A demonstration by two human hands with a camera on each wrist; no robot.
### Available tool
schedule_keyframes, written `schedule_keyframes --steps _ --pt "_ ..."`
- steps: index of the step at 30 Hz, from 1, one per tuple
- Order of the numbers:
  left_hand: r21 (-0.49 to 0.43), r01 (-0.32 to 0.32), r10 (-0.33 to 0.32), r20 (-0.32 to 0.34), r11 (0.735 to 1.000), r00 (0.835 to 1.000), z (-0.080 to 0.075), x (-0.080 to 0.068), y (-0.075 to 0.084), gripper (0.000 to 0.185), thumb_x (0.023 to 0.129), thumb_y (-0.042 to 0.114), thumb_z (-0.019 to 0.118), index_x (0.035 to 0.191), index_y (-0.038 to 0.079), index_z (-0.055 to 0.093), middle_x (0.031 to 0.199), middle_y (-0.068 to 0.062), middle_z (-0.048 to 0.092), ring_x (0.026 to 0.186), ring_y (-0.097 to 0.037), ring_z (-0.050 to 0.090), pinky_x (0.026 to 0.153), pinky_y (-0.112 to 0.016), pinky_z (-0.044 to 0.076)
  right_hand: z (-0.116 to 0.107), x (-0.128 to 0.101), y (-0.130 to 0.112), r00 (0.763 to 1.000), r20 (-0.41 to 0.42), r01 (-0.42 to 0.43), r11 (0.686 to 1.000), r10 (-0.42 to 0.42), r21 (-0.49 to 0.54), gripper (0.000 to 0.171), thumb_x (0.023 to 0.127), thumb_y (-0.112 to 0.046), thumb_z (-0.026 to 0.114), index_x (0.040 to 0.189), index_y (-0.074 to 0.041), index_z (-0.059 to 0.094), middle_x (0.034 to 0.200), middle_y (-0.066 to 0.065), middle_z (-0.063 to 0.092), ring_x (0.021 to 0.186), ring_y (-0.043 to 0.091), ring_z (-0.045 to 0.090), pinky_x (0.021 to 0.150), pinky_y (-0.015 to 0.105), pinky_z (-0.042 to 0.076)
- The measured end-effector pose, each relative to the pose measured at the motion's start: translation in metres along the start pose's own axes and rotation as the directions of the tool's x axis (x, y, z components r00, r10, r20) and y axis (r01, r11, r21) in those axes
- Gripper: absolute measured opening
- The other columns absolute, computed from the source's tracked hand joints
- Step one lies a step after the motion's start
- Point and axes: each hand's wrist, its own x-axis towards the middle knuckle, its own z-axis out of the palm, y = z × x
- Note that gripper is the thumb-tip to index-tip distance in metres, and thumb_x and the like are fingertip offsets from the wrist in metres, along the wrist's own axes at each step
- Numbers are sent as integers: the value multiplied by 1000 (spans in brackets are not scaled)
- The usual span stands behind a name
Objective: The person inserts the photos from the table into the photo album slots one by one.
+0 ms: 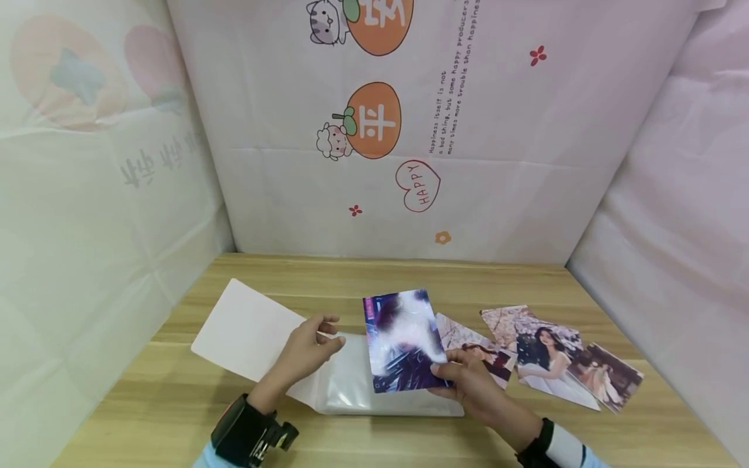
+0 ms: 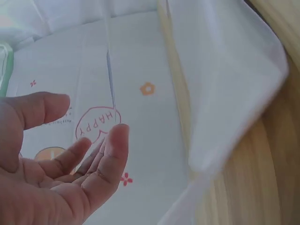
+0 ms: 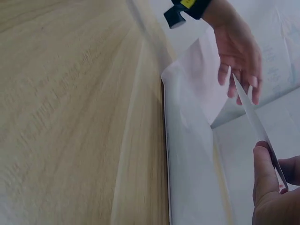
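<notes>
In the head view my right hand (image 1: 476, 387) pinches a glossy purple-and-blue photo card (image 1: 404, 344) by its lower right corner. The right wrist view shows that card (image 3: 255, 122) edge-on between thumb and fingers. My left hand (image 1: 307, 348) hovers with loosely bent fingers, holding nothing, left of the card. Below both hands lies an open photo album (image 1: 345, 383) with clear plastic sleeves; its white cover (image 1: 251, 325) is folded out to the left. The left wrist view shows the left hand's (image 2: 70, 173) thumb and fingers apart.
Several printed photos lie to the right on the wooden table (image 1: 328, 276): a blossom portrait (image 1: 476, 348) partly behind the right hand, a woman in white (image 1: 550, 357), and a smaller print (image 1: 608, 377). A printed white cloth (image 1: 497, 195) stands behind, with cloth walls on both sides.
</notes>
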Motion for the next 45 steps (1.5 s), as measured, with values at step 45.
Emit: schedule_keyframes --steps 45 --pt "-425 184 -215 -25 886 976 15 27 -6 41 83 -11 56 122 0 49 79 -11 55 64 -16 52 53 -33 53 -29 -8 -12 948 311 282 628 -67 -725 48 89 -20 63 124 9 48 114 25 55 99 36 56 79 45 49"
